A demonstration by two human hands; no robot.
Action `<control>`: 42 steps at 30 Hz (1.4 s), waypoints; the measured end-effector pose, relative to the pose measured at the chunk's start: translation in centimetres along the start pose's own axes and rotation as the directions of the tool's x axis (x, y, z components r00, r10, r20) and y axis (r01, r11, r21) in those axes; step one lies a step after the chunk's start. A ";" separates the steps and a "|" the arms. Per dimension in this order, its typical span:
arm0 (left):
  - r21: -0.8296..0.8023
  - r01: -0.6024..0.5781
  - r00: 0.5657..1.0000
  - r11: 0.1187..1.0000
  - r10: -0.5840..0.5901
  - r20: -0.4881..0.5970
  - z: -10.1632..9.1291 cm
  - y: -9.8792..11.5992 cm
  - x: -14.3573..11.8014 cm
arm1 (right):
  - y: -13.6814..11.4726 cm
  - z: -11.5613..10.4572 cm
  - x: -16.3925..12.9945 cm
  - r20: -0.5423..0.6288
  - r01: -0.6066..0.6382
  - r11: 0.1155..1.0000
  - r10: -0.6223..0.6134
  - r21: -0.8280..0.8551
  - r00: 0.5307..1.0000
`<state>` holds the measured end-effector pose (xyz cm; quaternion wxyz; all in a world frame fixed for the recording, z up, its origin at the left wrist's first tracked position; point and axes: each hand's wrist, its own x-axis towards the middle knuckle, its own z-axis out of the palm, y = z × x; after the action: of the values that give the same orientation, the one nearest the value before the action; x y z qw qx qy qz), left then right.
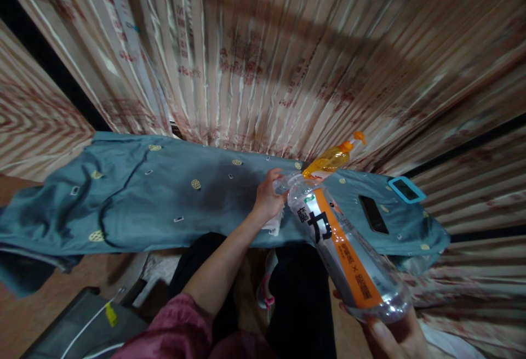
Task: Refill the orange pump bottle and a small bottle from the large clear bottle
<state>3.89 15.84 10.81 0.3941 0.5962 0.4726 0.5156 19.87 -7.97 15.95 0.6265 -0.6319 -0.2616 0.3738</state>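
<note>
We hold a clear plastic bottle [349, 249] tilted, its base cupped in our right hand [394, 334] low at the right edge of the view, fingers wrapped under it in a closed grip. Its neck points up and away toward our left hand [269, 197], whose fingers are closed around the cap end, seemingly so one hand can steady the body while the other works the top. A bit of white cloth or paper [274, 223] hangs under that left hand; we cannot tell what it is. The bottle hangs over the near edge of the counter, which is covered by a blue-grey cloth [156, 194] with small yellow motifs. Just behind the bottle's neck stands an orange pump bottle [333, 157], close enough to be knocked. Further right on the cloth lie a dark phone [373, 214] and a blue-framed device [406, 189], well apart from our hands. Striped curtains [263, 57] hang behind.
</note>
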 end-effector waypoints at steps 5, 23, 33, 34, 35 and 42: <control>0.015 -0.004 1.000 1.000 0.004 -0.004 -0.1 0.1 -0.1 | 0.2 -0.4 0.1 0.014 -0.017 0.999 0.017 -0.030 1.000; -0.025 0.005 1.000 1.000 -0.005 0.004 0.0 0.1 0.0 | -0.1 0.0 0.0 -0.006 -0.036 0.999 0.036 -0.022 0.999; -0.021 0.002 1.000 1.000 -0.002 -0.003 0.1 -0.2 0.0 | 0.2 -0.6 0.2 -0.011 -0.035 0.998 0.035 -0.056 0.999; -0.018 0.003 1.000 1.000 -0.003 -0.002 0.1 -0.2 0.0 | 0.2 -0.6 0.2 -0.010 -0.033 0.998 0.032 -0.055 0.999; -0.014 0.003 1.000 1.000 -0.003 -0.002 0.1 -0.2 0.0 | 0.2 -0.6 0.2 -0.006 -0.031 0.998 0.030 -0.053 1.000; -0.018 0.002 1.000 1.000 -0.002 -0.002 -0.1 0.0 0.0 | 0.2 -0.4 0.1 -0.020 -0.027 0.998 0.026 -0.060 0.999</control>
<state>3.82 15.79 10.85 0.3995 0.5914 0.4692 0.5200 20.21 -8.17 15.69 0.6046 -0.6575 -0.2584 0.3680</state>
